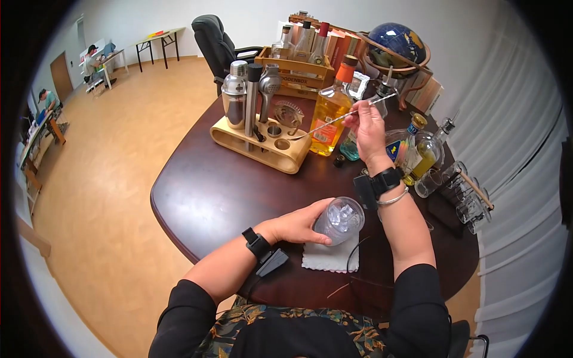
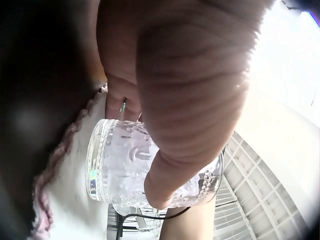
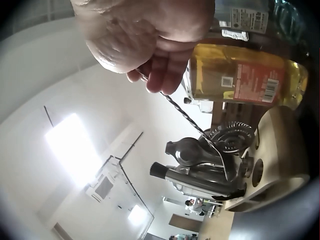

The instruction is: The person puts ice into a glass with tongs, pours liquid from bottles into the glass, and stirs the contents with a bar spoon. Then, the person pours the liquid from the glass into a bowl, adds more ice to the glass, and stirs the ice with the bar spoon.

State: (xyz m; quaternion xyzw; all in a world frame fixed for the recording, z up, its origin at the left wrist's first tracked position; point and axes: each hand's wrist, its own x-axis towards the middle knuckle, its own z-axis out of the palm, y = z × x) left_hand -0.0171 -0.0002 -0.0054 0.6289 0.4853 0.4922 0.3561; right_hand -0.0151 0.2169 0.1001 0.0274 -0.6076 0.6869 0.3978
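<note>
My left hand (image 1: 301, 222) grips a clear embossed glass (image 2: 131, 160) around its side, thumb toward me. Ice cubes (image 1: 343, 216) fill much of the glass, which overlaps a white scalloped napkin (image 1: 330, 259) in the head view. Raised above the table, my right hand (image 1: 367, 130) pinches a bar spoon (image 3: 186, 116) by its twisted metal shaft. The spoon's bowl end points left, over the wooden bar-tool stand (image 1: 230, 138). Behind the shaft stands a bottle of amber liquor (image 1: 327, 113) with an orange label.
The stand bears a cocktail shaker (image 1: 234, 95), a muddler (image 1: 252, 98), a citrus press (image 1: 270, 86) and a strainer (image 1: 289, 113). More bottles (image 1: 412, 152) and a rack of glasses (image 1: 468, 200) are at right. A wooden crate (image 1: 298, 80) and a globe (image 1: 395, 45) stand behind.
</note>
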